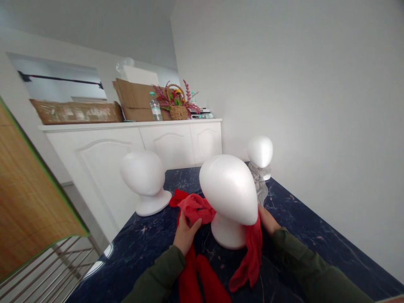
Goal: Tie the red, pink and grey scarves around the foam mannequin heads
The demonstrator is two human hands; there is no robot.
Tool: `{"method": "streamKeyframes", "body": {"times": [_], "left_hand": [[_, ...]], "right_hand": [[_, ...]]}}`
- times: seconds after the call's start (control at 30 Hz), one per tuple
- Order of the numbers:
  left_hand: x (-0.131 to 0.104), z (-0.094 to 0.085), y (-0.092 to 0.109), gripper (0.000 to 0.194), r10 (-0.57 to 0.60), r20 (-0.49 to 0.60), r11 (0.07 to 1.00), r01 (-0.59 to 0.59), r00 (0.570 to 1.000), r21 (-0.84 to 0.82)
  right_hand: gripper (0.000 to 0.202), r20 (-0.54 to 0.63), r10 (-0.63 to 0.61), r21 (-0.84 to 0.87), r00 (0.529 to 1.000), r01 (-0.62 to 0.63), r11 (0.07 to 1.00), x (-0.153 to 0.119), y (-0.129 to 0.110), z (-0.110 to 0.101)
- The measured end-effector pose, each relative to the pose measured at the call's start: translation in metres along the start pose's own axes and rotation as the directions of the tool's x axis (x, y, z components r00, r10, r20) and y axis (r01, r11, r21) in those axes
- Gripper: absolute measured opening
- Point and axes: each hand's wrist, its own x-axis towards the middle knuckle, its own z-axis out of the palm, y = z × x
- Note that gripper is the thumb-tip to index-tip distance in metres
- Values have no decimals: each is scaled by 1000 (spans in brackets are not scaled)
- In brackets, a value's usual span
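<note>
A white foam mannequin head (230, 189) stands on the table right in front of me, its neck base resting on the surface. My left hand (186, 233) is closed on a bunched coral-red scarf (196, 206) to the left of the neck. On the neck's other side, a red end of cloth (249, 252) hangs down onto the table. Close beside that end is my right hand (268, 219), with its fingers mostly hidden behind the head. Deeper red cloth (189, 275) trails toward me below my left hand.
A bare foam head (143, 172) stands on the left of the dark marbled table (154, 235). At the far right corner, another foam head (260, 150) wears a grey scarf (260, 181). White cabinets (107, 143) carry cardboard boxes, a bottle and a flower basket (178, 112).
</note>
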Motion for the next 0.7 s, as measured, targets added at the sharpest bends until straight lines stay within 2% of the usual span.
{"method": "streamKeyframes", "body": {"times": [0.07, 0.13, 0.2, 0.27, 0.37, 0.43, 0.53, 0.6, 0.7], "left_hand": [[0, -3, 0, 53, 142, 89, 975, -155, 986, 160], [1, -8, -1, 47, 222, 86, 904, -238, 971, 355], [3, -12, -2, 47, 231, 32, 844, -217, 972, 490], [5, -15, -2, 53, 187, -37, 847, -142, 982, 512], [4, -14, -2, 59, 136, -67, 895, -93, 988, 437], [3, -12, -1, 57, 137, -11, 912, -122, 991, 391], [1, -10, -1, 49, 147, 81, 908, -167, 986, 384], [0, -10, 0, 43, 130, 95, 889, -159, 987, 430], [-1, -11, 1, 36, 100, 107, 856, -140, 989, 498]], "right_hand": [[41, 19, 69, 87, 997, -70, 994, -3, -2, 3], [40, 85, 122, 124, 989, -132, 983, -4, -3, 5], [34, 174, 136, 83, 975, -152, 985, -4, -2, 5], [29, 209, 146, 108, 967, -171, 979, -3, 2, 5], [29, 107, 151, 318, 983, -178, 931, 4, 6, 2], [32, -15, 160, 447, 987, -136, 884, 11, 4, -5], [34, -180, 178, 596, 967, -37, 802, 17, -9, -26], [33, -281, 164, 644, 946, 60, 762, 9, -21, -46], [32, -334, 109, 581, 936, 113, 806, -28, -33, -77]]}}
